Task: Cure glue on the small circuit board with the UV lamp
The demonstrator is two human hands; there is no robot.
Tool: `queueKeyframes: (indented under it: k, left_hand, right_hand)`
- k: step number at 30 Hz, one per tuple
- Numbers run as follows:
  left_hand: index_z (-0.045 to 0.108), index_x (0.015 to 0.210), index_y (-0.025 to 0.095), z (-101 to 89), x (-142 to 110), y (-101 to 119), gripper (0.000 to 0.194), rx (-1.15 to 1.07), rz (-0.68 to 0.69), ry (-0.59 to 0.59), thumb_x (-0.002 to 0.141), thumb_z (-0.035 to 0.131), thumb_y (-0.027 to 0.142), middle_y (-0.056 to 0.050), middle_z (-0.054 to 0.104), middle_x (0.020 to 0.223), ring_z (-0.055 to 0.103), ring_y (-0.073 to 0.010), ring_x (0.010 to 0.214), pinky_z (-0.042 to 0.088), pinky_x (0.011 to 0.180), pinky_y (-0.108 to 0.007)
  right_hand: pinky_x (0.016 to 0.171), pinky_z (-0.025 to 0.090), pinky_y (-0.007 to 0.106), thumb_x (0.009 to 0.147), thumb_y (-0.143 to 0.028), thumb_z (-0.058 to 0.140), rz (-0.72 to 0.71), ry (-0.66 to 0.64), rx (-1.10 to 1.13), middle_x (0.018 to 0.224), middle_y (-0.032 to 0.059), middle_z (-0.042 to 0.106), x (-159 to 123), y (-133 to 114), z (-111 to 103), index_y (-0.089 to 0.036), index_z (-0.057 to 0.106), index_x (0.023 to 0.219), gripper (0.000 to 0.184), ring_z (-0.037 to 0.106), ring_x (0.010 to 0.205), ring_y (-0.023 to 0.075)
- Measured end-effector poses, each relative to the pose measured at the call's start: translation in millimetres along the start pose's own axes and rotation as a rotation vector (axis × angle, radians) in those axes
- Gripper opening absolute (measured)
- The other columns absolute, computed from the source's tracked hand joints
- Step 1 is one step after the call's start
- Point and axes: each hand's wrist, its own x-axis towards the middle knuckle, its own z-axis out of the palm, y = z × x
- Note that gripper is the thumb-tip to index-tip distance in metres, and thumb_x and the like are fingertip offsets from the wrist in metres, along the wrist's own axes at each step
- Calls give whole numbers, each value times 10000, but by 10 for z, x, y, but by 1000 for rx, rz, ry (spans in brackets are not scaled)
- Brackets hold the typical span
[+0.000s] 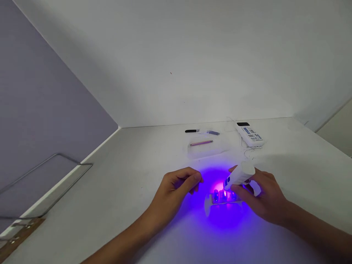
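Note:
My right hand (264, 194) grips a white handheld UV lamp (242, 172), tilted with its lower end down and left. Purple light from that end falls on several small, shiny, rounded pieces (224, 195) in a row, possibly nail tips. They sit on a small pale stand (210, 205), partly hidden by the lamp and my fingers. Left of the glow, my left hand (180, 185) is closed, thumb against the curled index finger. Nothing shows sticking out of it, and it is apart from the stand.
A pink pencil-like stick (201, 143) lies on a clear sheet (192, 152). Behind it is a black-capped pen or brush (191, 131). A white boxy device (250, 135) with a cord stands back right. A metal wire frame (66, 194) sits at the left edge.

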Motion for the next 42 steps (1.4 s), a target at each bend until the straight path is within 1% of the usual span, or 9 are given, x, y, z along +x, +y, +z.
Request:
queueKeyframes:
  k: [5,10,12,16,18,22,28,36,42]
  left_hand:
    - [679,743,181,6,83,-118,212,123,23,-30,858,582,332,-12,617,683,542,-145,625,461,588,-257]
    - [637,782,184,4,34,-192,161,287,140,-46,870,511,232,-20,644,744,578,-162,699,475,636,-264]
    - [621,810,188,8,-4,-220,150,394,258,-64,873,488,156,-6,634,733,564,-148,679,461,628,-252]
    - [597,875,188,46,-50,-283,184,545,613,-81,894,477,50,9,596,728,504,-129,642,413,609,-245]
    - [587,884,185,67,-57,-310,195,558,692,-77,902,467,33,11,569,716,476,-130,635,397,600,-247]
    - [570,862,187,77,-70,-328,201,515,647,-69,874,460,19,19,543,707,465,-126,635,383,594,-240]
    - [554,789,191,71,-95,-232,201,433,490,-70,819,439,29,38,557,685,492,-97,601,403,568,-193]
    - [543,780,193,98,-99,-275,193,420,509,-42,805,438,33,43,549,678,493,-92,599,405,568,-181]
    - [545,784,194,94,-88,-264,189,426,497,-52,805,442,37,47,561,678,499,-89,594,405,561,-176]
  right_hand:
    - [529,468,251,996,-289,594,20,-9,21,720,17,698,-6,5,12,-205,670,854,182,519,546,129]
    - [518,441,234,988,-277,596,77,-67,70,684,-4,643,-6,-32,5,-206,660,859,161,521,565,127]
    - [518,436,224,981,-264,608,92,-85,77,690,-6,640,-12,-32,9,-211,667,876,132,528,579,128]
    - [547,446,225,977,-247,616,70,-84,75,697,-6,642,-27,5,25,-211,659,868,122,539,597,131]
    - [546,449,222,976,-242,613,63,-94,82,707,-1,648,-25,22,26,-209,649,864,122,545,603,133]
    - [528,436,217,994,-253,589,-5,-116,74,700,-2,649,6,10,5,-206,621,860,145,538,565,121]
    - [533,416,230,1035,-323,547,-91,-112,24,615,-32,591,39,-29,-22,-207,580,824,243,512,521,111]
    - [611,440,244,968,-205,591,-162,-72,42,591,-53,575,30,-17,-4,-208,594,824,144,494,537,113]
    - [568,422,235,909,-133,583,-191,-40,69,590,-52,567,53,-41,-8,-211,615,859,98,488,526,115]
